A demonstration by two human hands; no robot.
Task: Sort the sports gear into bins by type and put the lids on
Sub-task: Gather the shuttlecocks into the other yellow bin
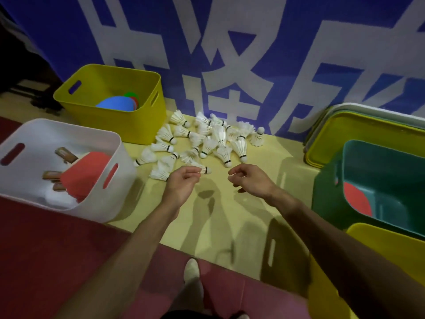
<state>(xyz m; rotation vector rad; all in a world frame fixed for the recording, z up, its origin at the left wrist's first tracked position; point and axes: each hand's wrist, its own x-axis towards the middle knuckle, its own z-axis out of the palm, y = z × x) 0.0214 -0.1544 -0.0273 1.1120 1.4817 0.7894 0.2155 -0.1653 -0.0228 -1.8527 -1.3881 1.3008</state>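
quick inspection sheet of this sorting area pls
surface: pale floor, red mat at near left
job's things: shuttlecocks piled loose on floor; white bin holds paddles; yellow bin holds coloured discs; green bin holds a red paddle; second yellow bin near right, contents hidden; lids stacked against wall, none fitted
clutter: nothing seen
hands: left hand pinches a shuttlecock; right hand curled, grip unclear
cables: nothing seen
surroundings: blue banner with white characters; a foot at bottom
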